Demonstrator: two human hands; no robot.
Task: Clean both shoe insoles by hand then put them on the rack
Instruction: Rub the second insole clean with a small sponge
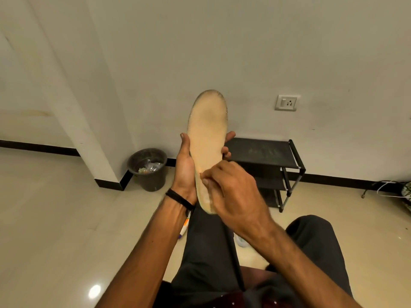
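Observation:
A pale beige shoe insole (208, 130) stands upright in front of me, toe end up, with a darker worn patch near the toe. My left hand (185, 165) grips its middle from behind, thumb on the left edge and fingertips showing on the right edge. My right hand (231, 185) lies over the heel end, fingers bunched and pressed against the insole's lower face. The black shoe rack (264, 150) stands against the wall behind the hands, its top shelf bare. A second insole is not in view.
A black bin (148, 168) with rubbish sits by the wall corner to the left. A wall socket (287, 102) is above the rack. My legs in dark trousers (211, 252) fill the lower middle. Small items (184, 227) lie on the glossy tiled floor beside my legs.

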